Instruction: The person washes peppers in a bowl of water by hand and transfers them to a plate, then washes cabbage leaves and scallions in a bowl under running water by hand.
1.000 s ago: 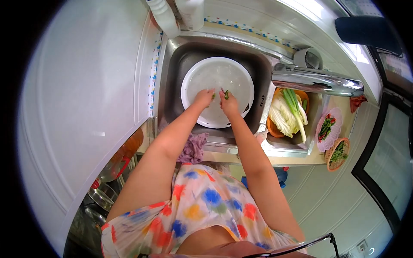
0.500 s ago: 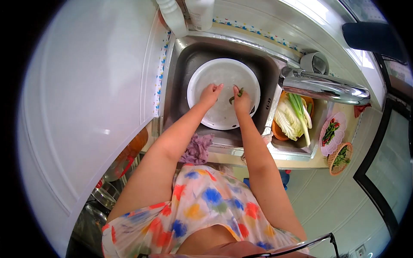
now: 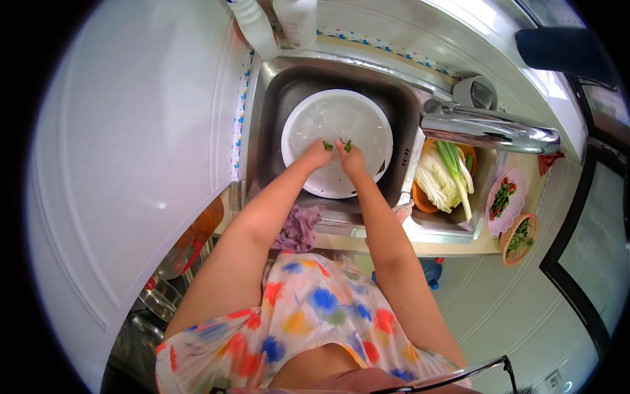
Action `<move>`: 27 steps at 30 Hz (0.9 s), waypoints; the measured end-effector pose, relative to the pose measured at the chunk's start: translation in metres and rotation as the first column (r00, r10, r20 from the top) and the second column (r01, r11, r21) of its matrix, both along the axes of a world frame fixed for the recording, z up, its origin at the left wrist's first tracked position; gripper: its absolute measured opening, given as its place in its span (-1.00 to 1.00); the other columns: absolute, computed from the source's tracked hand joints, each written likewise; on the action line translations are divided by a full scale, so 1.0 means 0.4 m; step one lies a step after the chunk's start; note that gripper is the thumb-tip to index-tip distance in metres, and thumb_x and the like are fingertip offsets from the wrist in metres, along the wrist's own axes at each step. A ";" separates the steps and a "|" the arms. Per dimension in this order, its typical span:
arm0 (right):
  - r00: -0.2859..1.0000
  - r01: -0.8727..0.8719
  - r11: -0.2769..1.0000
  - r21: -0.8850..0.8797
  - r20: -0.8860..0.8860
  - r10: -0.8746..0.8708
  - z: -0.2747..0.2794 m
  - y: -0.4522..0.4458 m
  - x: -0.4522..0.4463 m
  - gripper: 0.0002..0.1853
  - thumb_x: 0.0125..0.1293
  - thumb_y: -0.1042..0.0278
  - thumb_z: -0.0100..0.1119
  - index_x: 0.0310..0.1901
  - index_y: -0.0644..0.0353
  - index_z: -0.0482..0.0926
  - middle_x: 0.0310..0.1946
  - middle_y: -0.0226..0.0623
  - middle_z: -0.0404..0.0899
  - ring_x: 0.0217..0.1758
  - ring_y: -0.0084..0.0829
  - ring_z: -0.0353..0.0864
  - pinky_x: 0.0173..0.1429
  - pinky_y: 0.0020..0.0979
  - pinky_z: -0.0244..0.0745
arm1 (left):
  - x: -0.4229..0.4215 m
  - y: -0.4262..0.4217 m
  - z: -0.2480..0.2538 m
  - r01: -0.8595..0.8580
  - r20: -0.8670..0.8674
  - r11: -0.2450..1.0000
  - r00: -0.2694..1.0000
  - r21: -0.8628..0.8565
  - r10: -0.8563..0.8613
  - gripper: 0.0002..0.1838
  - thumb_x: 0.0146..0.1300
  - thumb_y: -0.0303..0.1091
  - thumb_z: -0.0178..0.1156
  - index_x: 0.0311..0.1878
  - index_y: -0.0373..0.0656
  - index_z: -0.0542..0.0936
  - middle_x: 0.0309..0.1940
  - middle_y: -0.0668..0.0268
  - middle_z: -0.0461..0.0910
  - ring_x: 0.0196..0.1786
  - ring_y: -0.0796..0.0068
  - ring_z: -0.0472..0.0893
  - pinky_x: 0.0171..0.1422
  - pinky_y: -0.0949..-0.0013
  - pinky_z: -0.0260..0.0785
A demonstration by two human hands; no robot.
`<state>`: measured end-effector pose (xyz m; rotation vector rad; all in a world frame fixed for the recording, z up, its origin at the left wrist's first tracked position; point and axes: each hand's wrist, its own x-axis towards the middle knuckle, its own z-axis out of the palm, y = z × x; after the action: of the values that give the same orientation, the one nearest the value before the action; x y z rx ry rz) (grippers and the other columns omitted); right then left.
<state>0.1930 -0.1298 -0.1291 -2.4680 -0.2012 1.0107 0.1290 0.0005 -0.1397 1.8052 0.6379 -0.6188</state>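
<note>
A white basin (image 3: 336,187) of water stands in the large steel sink bowl. Over it, my left hand (image 3: 317,155) is closed on a small green piece (image 3: 327,146), apparently pepper. Just to the right my right hand (image 3: 352,157) pinches a green pepper (image 3: 348,146). The two hands are close together but apart. A purple cloth (image 3: 299,228) lies at the sink's front edge, below my left forearm.
The chrome faucet (image 3: 489,129) reaches over the smaller bowl, where an orange basket (image 3: 423,199) holds cabbage (image 3: 434,178) and scallions (image 3: 456,172). Right of it are a pink dish (image 3: 514,213) of red and green peppers and a wicker basket (image 3: 510,253) of greens. White bottles (image 3: 296,23) stand behind.
My left hand has come back toward my right hand, and a green piece now shows in its fingers. The right hand has moved slightly left, still with pepper in it.
</note>
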 end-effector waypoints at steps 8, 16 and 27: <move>0.922 -0.151 0.978 0.141 0.377 0.088 -0.093 -0.056 -0.009 -0.59 0.27 0.04 0.07 -0.28 0.32 0.55 -0.54 0.04 0.57 -0.48 -0.14 0.62 -0.30 -0.18 0.47 | -0.029 -0.030 -0.159 -0.313 0.148 0.943 0.944 0.116 0.295 -0.63 0.22 -0.11 0.02 -0.09 -0.21 0.50 -0.21 0.08 0.56 -0.11 0.04 0.50 0.03 0.18 0.34; 0.666 0.707 0.629 0.325 -0.607 -0.435 0.096 0.007 -0.047 -0.68 0.31 0.02 0.05 -0.14 0.12 0.46 -0.43 -0.37 0.49 -0.40 -0.50 0.49 -0.41 -0.42 0.46 | 0.006 -0.079 0.026 -0.792 -0.369 0.385 0.575 -0.473 0.730 -0.64 0.39 -0.07 -0.14 -0.06 -0.10 0.51 -0.20 0.32 0.55 -0.15 0.35 0.54 0.03 0.24 0.35; 0.605 0.764 0.497 0.412 -0.725 -0.329 0.411 -0.040 -0.054 -0.60 0.22 0.02 0.14 -0.01 0.07 0.42 -0.26 -0.44 0.48 -0.24 -0.56 0.47 -0.24 -0.47 0.42 | 0.028 -0.179 0.442 -0.647 -0.068 0.390 0.564 -0.655 0.823 -0.41 0.42 0.10 -0.33 0.28 -0.11 0.32 0.32 0.24 0.23 0.34 0.34 0.19 0.42 0.27 -0.05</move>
<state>0.1715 -0.1459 0.0351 -1.2680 0.3873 1.0291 0.1402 -0.0711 0.0373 0.7717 0.8503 0.0864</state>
